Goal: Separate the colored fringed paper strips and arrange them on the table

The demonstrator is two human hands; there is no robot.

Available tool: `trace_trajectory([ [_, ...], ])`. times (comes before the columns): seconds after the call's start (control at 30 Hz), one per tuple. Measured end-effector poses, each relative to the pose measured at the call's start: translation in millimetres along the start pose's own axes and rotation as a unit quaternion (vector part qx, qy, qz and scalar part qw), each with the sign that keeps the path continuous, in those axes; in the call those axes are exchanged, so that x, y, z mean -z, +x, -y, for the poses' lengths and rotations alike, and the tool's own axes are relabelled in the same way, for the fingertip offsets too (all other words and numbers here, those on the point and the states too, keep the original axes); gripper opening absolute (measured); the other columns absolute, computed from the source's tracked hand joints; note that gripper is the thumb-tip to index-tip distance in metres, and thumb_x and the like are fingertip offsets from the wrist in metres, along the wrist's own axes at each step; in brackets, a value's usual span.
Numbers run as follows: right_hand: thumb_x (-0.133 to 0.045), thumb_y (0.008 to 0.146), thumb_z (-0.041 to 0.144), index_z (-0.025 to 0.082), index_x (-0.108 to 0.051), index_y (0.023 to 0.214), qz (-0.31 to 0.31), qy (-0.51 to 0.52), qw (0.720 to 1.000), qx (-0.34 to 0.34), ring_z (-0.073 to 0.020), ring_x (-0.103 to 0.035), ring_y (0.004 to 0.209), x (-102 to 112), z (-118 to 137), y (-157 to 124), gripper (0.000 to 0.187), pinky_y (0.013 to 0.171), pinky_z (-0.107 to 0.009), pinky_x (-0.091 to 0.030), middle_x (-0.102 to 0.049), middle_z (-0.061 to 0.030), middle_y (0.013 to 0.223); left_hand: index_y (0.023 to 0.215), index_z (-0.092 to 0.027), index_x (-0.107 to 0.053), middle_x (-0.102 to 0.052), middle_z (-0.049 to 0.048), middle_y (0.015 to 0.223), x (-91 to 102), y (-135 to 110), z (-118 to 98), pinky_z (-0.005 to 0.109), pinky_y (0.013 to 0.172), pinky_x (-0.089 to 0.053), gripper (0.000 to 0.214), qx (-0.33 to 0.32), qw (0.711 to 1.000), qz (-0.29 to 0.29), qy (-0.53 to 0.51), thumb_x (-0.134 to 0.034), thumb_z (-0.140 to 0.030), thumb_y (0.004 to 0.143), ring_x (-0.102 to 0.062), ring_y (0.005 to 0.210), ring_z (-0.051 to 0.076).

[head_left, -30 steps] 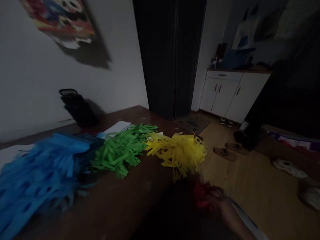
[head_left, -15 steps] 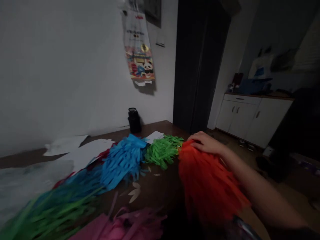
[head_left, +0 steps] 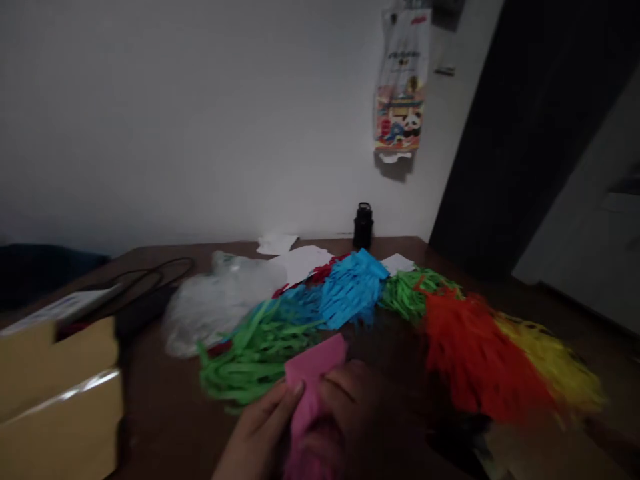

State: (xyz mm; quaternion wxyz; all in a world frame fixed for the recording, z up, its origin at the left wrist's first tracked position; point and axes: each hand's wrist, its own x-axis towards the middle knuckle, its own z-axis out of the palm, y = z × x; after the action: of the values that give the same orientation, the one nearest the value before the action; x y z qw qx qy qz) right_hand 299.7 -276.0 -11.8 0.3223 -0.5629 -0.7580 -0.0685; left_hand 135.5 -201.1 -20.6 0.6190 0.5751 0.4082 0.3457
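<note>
A pink paper tassel (head_left: 316,363) is between my hands at the lower middle of the view, its flat uncut end pointing up. My left hand (head_left: 267,427) grips its left side, thumb on top. Around its right side my right hand (head_left: 350,397) is closed, blurred by motion. The tassel's lower strips are partly hidden by the fingers. Just behind lies a green fringed bundle (head_left: 255,353), with a blue one (head_left: 353,283) beyond it. A red-orange tassel (head_left: 483,360) rests to the right, over part of a yellow one (head_left: 555,360).
A cardboard box (head_left: 60,400) stands at the left front. Crumpled clear plastic (head_left: 220,303), white paper sheets (head_left: 300,263) and another green bundle (head_left: 415,293) lie on the brown table (head_left: 155,407). A black bottle (head_left: 363,227) stands by the wall, near a hanging printed bag (head_left: 400,100).
The view has swung left. My right hand has let go of the red-orange tassel, which now lies on the right, and both hands have taken hold of the pink tassel.
</note>
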Motion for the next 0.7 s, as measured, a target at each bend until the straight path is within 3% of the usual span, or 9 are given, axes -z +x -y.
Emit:
trace_trajectory([
  [0.07,-0.078,0.072,0.044,0.016,-0.063,0.104,-0.020,-0.004,0.999,-0.028,-0.0271,-0.060,0.083,-28.0,10.2,7.2,0.045,0.075,-0.043,-0.049,-0.066,-0.0095,0.097,0.081,-0.018,-0.075,-0.075,0.0037,0.081,-7.4,2.6,1.2,0.031,0.080,-0.053,0.038,0.014,0.997,0.010,-0.072,-0.072,-0.054,0.070,-0.066,0.086,0.028],
  [0.17,-0.075,0.076,0.030,0.017,-0.064,0.104,-0.022,0.033,0.998,-0.048,-0.0265,-0.060,0.087,-47.2,8.7,15.9,0.033,0.079,-0.042,-0.048,-0.066,-0.0090,0.099,0.090,-0.017,-0.076,-0.075,0.0070,0.093,-2.6,3.6,12.3,0.034,0.091,-0.050,0.044,0.012,0.989,-0.018,-0.149,-0.070,-0.056,0.072,-0.065,0.095,0.028],
  [0.23,-0.066,0.083,0.021,0.020,-0.064,0.106,0.001,0.090,0.994,-0.055,-0.0239,-0.060,0.094,-45.2,4.5,17.6,0.023,0.084,-0.039,-0.046,-0.066,-0.0068,0.103,0.093,-0.018,-0.076,-0.074,0.0075,0.099,6.2,2.7,19.7,0.034,0.097,-0.046,0.041,-0.007,0.990,-0.014,-0.143,-0.068,-0.054,0.076,-0.063,0.100,0.027],
  [0.37,-0.053,0.091,0.016,0.024,-0.066,0.096,0.067,0.174,0.981,-0.055,-0.0192,-0.059,0.096,-32.1,-3.1,15.4,0.017,0.087,-0.035,-0.044,-0.065,-0.0031,0.100,0.102,-0.019,-0.075,-0.071,0.0068,0.109,17.8,-0.4,20.4,0.033,0.102,-0.041,0.036,-0.048,0.995,0.053,-0.066,-0.059,-0.048,0.086,-0.060,0.106,0.026],
  [0.53,-0.054,0.088,0.012,0.023,-0.066,0.087,0.086,0.178,0.975,-0.097,-0.0191,-0.060,0.091,-40.9,-6.8,11.1,0.016,0.084,-0.034,-0.044,-0.067,-0.0018,0.092,0.098,-0.019,-0.075,-0.069,0.0072,0.110,19.2,-4.4,13.0,0.027,0.097,-0.043,0.036,-0.076,0.994,0.082,-0.003,-0.051,-0.044,0.093,-0.057,0.109,0.024],
  [0.7,-0.059,0.083,0.016,0.026,-0.068,0.090,0.099,0.181,0.973,-0.102,-0.0195,-0.064,0.090,-40.1,-2.7,6.9,0.015,0.080,-0.032,-0.049,-0.069,-0.0012,0.093,0.102,-0.019,-0.074,-0.070,0.0070,0.110,18.6,-0.6,22.1,0.028,0.095,-0.045,0.036,-0.066,0.996,0.067,0.007,-0.060,-0.049,0.086,-0.060,0.103,0.025],
])
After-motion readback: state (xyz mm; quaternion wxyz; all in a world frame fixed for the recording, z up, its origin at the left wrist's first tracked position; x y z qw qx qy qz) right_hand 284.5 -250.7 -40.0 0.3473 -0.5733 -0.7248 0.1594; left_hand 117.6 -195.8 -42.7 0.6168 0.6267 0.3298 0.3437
